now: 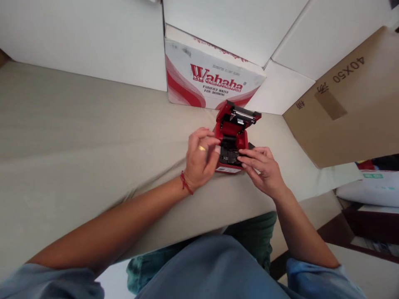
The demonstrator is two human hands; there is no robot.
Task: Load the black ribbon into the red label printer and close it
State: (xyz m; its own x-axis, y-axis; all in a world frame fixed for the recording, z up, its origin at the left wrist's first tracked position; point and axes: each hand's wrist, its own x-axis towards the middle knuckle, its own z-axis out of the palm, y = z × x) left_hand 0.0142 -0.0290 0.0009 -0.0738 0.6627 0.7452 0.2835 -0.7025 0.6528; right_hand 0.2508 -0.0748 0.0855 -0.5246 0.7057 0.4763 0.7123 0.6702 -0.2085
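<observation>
A small red-and-black device [229,163] sits on the cloth-covered table with its hinged lid [238,116] raised. Black parts and a dark roller show inside, and a white label is on its front edge. My left hand [201,160], with a gold ring and a red string bracelet, is at the device's left side, its thumb and fingers curled against the edge. At the right side of the opening, my right hand [262,168] has its thumb and fingertips closed at the black inner part [232,157]. The fingertips cover what exactly they grip.
Behind the device stands a white-and-red water carton [215,79], against large white boxes [84,41]. A brown cardboard box [349,104] leans in from the right. The beige cloth [77,137] reaches the table's near edge, and a white bag [370,189] lies at far right.
</observation>
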